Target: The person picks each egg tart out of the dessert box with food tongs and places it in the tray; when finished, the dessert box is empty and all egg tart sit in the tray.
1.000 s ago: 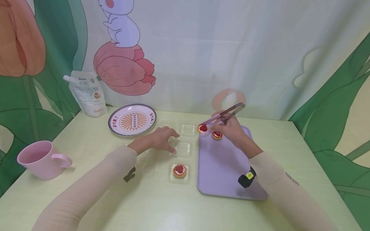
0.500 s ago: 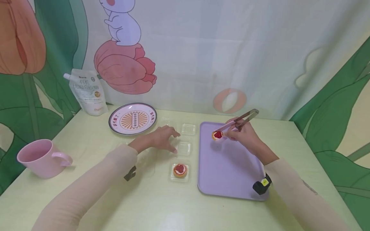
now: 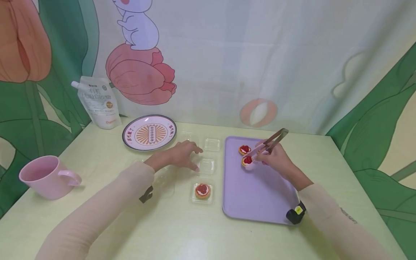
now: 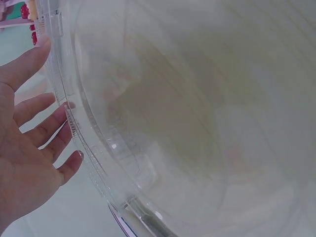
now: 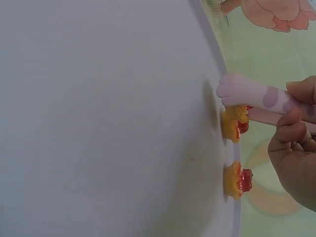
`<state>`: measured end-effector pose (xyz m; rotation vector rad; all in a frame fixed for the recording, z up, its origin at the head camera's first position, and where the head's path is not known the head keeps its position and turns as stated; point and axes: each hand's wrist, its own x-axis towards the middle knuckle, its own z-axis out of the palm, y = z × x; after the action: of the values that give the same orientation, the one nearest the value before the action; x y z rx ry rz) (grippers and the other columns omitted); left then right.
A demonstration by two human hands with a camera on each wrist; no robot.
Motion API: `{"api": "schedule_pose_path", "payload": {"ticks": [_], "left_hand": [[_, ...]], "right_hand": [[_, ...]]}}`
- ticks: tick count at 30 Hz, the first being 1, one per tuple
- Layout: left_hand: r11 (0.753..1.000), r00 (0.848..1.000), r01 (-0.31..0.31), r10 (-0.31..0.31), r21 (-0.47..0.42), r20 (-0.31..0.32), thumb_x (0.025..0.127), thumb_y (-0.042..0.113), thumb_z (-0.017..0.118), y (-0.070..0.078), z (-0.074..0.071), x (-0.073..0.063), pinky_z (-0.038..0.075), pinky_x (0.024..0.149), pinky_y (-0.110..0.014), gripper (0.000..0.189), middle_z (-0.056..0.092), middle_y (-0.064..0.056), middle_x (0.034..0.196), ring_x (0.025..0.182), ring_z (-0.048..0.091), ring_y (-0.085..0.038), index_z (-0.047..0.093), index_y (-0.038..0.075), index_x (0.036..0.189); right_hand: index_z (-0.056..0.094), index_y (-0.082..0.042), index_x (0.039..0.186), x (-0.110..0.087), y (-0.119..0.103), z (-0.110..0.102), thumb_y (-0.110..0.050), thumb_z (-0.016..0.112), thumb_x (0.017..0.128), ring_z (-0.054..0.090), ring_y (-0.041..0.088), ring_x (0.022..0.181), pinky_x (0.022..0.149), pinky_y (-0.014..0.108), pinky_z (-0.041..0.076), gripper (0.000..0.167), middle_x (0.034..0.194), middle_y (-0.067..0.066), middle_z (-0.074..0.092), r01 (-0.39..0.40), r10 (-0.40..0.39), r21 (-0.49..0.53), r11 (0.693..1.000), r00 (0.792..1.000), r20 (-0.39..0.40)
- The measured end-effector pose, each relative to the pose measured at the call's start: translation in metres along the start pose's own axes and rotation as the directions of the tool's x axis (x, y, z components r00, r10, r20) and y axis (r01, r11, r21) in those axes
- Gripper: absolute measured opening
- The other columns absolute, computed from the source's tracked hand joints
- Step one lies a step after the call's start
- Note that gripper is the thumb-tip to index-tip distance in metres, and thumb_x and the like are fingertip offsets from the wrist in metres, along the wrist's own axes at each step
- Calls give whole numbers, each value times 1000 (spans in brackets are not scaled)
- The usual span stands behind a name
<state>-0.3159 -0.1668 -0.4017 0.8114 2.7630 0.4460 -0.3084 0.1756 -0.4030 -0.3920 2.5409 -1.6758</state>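
Observation:
My right hand (image 3: 276, 157) grips pink tongs (image 5: 264, 95) with paw-shaped tips, and their tips pinch a small red-topped tart (image 3: 247, 161) over the lilac tray (image 3: 256, 196). Behind it on the tray sits a second tart (image 3: 245, 149); the right wrist view also has a further tart (image 5: 238, 180), hidden in the head view. My left hand (image 3: 183, 154) is spread beside the clear plastic boxes, fingers apart and holding nothing. In the left wrist view its fingertips are right at the edge of a clear plastic box (image 4: 94, 143).
Nearest me, a clear box holds a tart (image 3: 203, 191). More clear boxes stand in front of the left hand, including a farther box (image 3: 212, 144). A patterned plate (image 3: 149, 133), a pink mug (image 3: 42, 178) and a white spouted pouch (image 3: 99, 104) stand at left.
My right hand has carried the tart in the tongs rightward from the tray's left edge, then a little toward me past the second tart. My left hand has stayed in place.

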Motion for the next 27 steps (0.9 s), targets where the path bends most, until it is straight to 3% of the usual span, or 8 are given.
{"api": "schedule_pose_path", "payload": {"ticks": [15,27], "left_hand": [[1000,1000,-1,1,17,3,82,34,82,1,0,1,40,105,-55,67,64,-14,127,121,53,-32,58,5,138],[1000,1000,-8,8,25,10,82,35,81,2,-2,0,40,105,-55,67,65,-14,126,121,54,-32,58,5,138]], "right_hand": [[59,7,115,1,3,7,3,71,82,50,7,59,53,21,42,35,75,0,58,-11,11,-70,997,1000,-2],[58,6,116,0,5,8,3,69,84,53,6,64,56,21,47,35,76,-2,62,-23,23,-63,998,1000,-7]]}}
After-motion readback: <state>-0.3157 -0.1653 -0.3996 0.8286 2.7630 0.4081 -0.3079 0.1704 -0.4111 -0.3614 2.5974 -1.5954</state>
